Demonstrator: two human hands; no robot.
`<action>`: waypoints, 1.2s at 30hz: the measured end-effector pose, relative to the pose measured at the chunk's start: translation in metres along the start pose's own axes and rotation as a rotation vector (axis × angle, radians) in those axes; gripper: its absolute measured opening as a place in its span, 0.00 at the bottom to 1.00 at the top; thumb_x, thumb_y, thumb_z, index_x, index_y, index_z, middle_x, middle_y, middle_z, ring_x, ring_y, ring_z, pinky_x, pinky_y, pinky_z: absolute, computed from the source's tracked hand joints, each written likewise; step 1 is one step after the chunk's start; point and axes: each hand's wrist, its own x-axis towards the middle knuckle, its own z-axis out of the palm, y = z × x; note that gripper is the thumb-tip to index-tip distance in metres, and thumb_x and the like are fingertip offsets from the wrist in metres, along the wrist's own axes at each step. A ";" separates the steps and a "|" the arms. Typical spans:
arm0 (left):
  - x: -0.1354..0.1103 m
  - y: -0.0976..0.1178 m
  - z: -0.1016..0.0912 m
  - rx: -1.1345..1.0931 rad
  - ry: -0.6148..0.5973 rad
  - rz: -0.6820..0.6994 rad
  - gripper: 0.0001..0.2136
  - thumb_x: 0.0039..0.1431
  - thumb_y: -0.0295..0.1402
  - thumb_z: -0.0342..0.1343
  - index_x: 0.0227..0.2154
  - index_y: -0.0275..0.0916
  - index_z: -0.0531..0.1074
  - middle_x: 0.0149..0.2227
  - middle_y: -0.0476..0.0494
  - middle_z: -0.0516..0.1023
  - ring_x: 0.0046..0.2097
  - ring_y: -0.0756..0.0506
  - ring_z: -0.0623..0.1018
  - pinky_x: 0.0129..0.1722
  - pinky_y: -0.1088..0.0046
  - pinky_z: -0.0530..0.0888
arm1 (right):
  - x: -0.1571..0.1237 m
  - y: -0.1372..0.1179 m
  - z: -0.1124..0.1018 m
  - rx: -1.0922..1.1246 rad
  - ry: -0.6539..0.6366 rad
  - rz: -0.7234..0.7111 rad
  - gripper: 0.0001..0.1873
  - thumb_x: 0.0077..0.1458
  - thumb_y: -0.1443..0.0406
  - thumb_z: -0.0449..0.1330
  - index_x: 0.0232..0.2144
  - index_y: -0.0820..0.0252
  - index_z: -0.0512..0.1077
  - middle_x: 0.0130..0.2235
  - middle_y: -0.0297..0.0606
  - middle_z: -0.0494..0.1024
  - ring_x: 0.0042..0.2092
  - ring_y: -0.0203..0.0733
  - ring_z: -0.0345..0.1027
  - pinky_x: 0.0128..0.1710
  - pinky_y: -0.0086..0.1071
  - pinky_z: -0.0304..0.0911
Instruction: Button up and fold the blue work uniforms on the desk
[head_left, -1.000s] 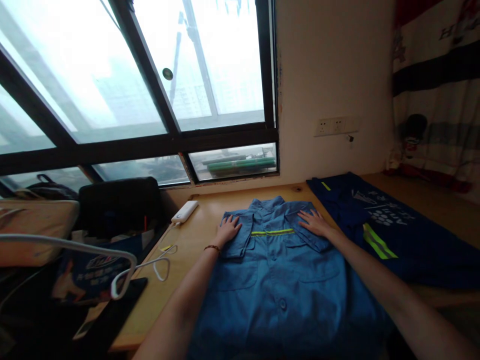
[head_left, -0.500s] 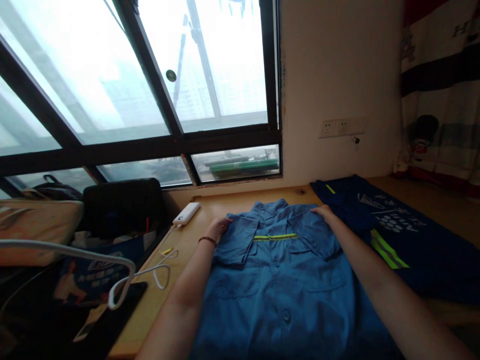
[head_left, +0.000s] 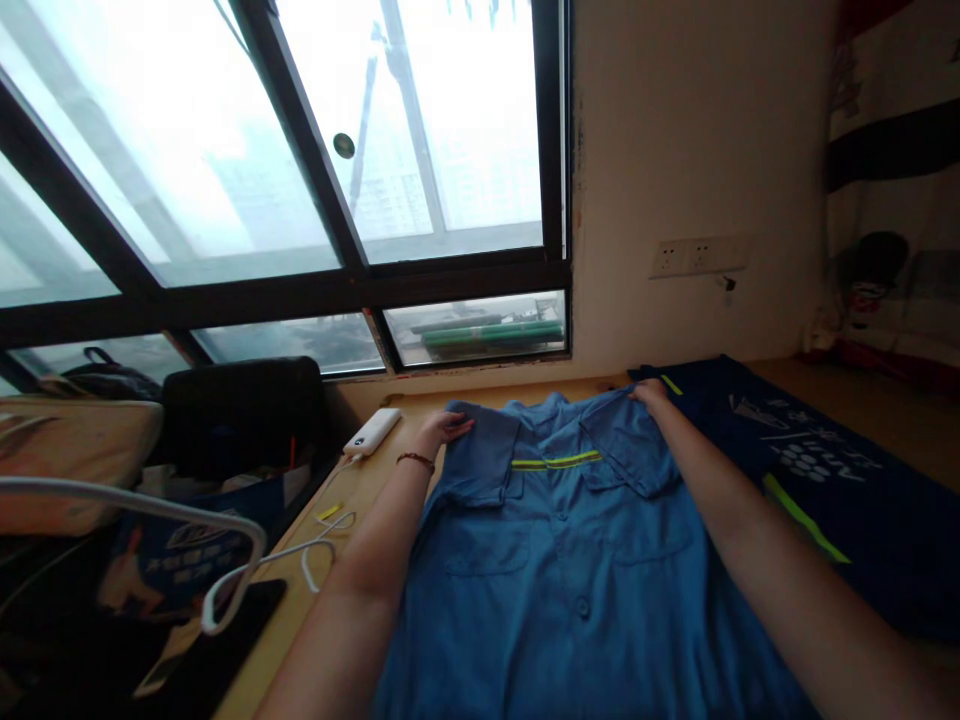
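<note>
A blue work shirt (head_left: 555,540) with a yellow-green stripe across its chest lies spread over the wooden table, collar toward the window. Both short sleeves are folded inward over the front. My left hand (head_left: 444,428) pinches the shirt's upper left corner at the shoulder. At the upper right shoulder, my right hand (head_left: 649,392) grips the cloth and holds that corner slightly raised. The shirt's lower end runs out of view at the bottom.
A dark blue garment (head_left: 810,450) with white print lies at the right. A white power bank (head_left: 373,432) with a cable sits on the table (head_left: 300,600) at the left. Beside the table are bags (head_left: 202,550) and a black case (head_left: 244,410). A window (head_left: 450,120) stands behind.
My two hands have raised the shirt's shoulder corners a little, and the cloth between them is pulled up. The view has shifted slightly to the left.
</note>
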 end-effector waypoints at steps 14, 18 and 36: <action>-0.077 0.028 0.008 -0.128 -0.121 0.747 0.14 0.36 0.21 0.60 0.31 0.30 0.68 0.31 0.43 0.74 0.36 0.46 0.75 0.44 0.66 0.69 | -0.074 -0.077 -0.111 0.642 -0.045 -0.551 0.30 0.40 0.64 0.61 0.48 0.65 0.60 0.40 0.42 0.72 0.38 0.40 0.68 0.38 0.34 0.63; -0.140 -0.047 -0.075 0.355 -0.098 0.459 0.14 0.37 0.27 0.60 0.32 0.31 0.70 0.31 0.44 0.75 0.35 0.44 0.74 0.41 0.65 0.69 | -0.173 0.023 -0.125 0.359 -0.292 -0.515 0.32 0.36 0.64 0.63 0.48 0.59 0.63 0.43 0.41 0.72 0.42 0.45 0.67 0.43 0.36 0.62; -0.218 -0.116 -0.134 0.946 0.052 0.543 0.21 0.48 0.50 0.47 0.29 0.36 0.71 0.30 0.44 0.74 0.35 0.43 0.72 0.37 0.69 0.68 | -0.263 0.124 -0.137 0.060 -0.583 -0.269 0.23 0.43 0.48 0.54 0.28 0.61 0.75 0.32 0.38 0.76 0.37 0.48 0.69 0.36 0.33 0.63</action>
